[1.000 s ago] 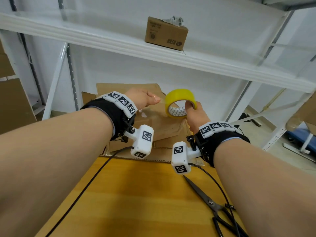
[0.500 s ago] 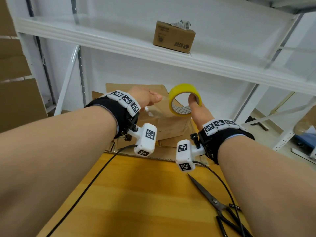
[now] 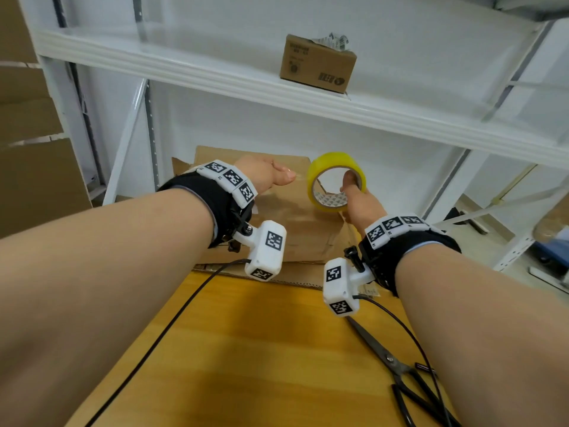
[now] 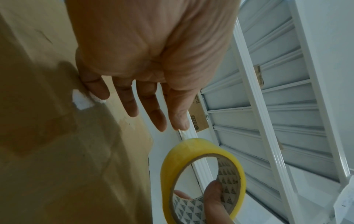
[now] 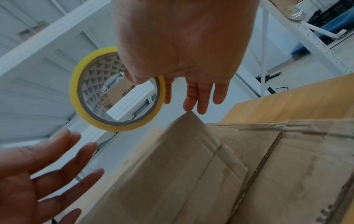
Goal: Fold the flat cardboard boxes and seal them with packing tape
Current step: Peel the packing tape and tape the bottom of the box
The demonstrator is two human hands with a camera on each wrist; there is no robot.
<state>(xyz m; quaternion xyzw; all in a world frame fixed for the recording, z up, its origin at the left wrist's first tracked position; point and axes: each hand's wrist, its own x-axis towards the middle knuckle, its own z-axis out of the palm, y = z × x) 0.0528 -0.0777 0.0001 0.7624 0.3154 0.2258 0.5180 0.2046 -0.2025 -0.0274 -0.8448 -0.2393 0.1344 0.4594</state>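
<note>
A yellow roll of packing tape (image 3: 337, 163) hangs in the air over a stack of flat cardboard boxes (image 3: 295, 220) at the table's far end. My right hand (image 3: 354, 195) pinches the roll, thumb inside the patterned core (image 5: 91, 84) and a finger outside; its other fingers are straight. My left hand (image 3: 266, 177) hovers just left of the roll. Its thumb tip (image 4: 180, 121) meets a thin clear strip of tape running to the roll (image 4: 201, 145), seemingly pinched against a finger hidden behind it. The remaining left fingers (image 5: 57, 174) are straight and spread above the cardboard (image 4: 57, 151).
Black scissors (image 3: 400, 377) lie on the yellow wooden table (image 3: 261, 349) near my right forearm. A small closed brown box (image 3: 317, 64) sits on the white shelf (image 3: 184, 66) overhead. More cardboard (image 3: 34, 167) stands at the left. Cables trail from both wrists.
The right thumb has slipped inside the roll's core, and the roll has shifted slightly right, away from the left thumb. The view has tilted upward.
</note>
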